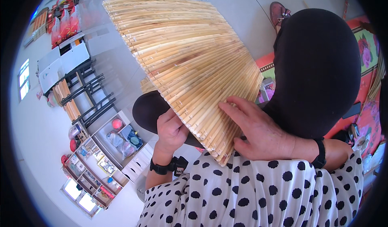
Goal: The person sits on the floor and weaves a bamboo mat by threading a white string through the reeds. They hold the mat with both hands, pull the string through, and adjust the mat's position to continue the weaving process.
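Observation:
A large fan-shaped panel of pale cane strips (186, 61) rises from my lap up and to the left. My left hand (170, 130) is closed around its lower left edge, beside a dark rounded form (146, 109) under the panel. My right hand (258, 130) lies flat on the strips near the narrow lower end, fingers spread and pointing left. Both wrists carry black bands. A white cloth with black dots (258, 194) covers my lap.
A big black rounded shape (319, 69) fills the right side. A red patterned mat (365, 101) lies behind it, with a shoe (279, 13) on the grey floor. White shelves with small items (103, 154) and a black rack (87, 93) stand at left.

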`<state>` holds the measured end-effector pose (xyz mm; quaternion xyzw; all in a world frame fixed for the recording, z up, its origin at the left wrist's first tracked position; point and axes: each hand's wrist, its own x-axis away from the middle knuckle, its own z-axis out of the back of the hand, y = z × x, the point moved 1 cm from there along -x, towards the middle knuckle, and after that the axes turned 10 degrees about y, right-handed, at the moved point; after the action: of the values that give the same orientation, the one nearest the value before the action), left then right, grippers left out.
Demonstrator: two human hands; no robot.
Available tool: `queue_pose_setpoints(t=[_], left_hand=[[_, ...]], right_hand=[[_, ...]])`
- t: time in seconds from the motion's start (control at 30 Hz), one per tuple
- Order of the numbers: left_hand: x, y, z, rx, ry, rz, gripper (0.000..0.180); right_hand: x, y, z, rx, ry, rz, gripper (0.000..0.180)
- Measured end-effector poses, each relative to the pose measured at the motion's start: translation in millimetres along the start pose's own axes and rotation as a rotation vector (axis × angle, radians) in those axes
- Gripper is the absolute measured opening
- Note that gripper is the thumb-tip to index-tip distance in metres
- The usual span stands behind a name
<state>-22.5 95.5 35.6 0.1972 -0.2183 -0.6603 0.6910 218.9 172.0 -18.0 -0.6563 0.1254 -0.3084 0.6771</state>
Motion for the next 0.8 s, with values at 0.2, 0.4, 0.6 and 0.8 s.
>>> queue_pose_setpoints(t=[0.2, 0.4, 0.6, 0.8], left_hand=[[-3.3, 2.5, -0.6, 0.003, 0.015, -0.005, 0.030], [-2.4, 3.9, 1.1, -0.008, 0.026, 0.055, 0.028], [-1.5, 2.9, 1.2, -0.002, 0.035, 0.056, 0.025], [-1.5, 3.5, -2.1, 0.025, 0.069, 0.013, 0.029]], right_hand=[[0.7, -0.2, 1.1, -0.008, 0.000, -0.001, 0.078], [-1.7, -5.0, 4.2, -0.025, -0.011, 0.016, 0.079], [-4.2, -6.7, 4.5, -0.080, -0.014, 0.030, 0.080], [-4.7, -6.1, 4.9, -0.096, -0.035, 0.038, 0.084]])
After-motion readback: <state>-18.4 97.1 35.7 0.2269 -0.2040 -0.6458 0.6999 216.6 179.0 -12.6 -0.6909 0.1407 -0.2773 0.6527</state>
